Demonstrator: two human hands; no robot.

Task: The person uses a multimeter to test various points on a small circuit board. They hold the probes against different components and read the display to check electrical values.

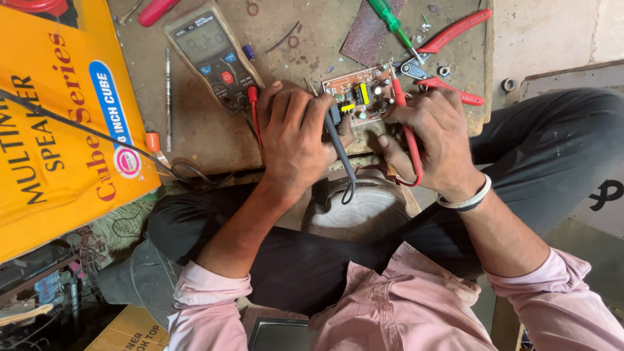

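Nearest me, at frame centre, my left hand (296, 133) pinches the black probe (338, 140) in a closed grip, tip pressed to the circuit board (361, 96). My right hand (434, 136) pinches the red probe (403, 120) the same way, so both tips meet the board together. The board lies flat on the bench (208, 130) just beyond my knuckles, steadied by my fingers. Farther up, one multimeter (211, 52) faces me for reading; one green screwdriver (390, 19) and one red-handled pliers (448, 58) lie upper right. One yellow box (58, 130) fills the left.
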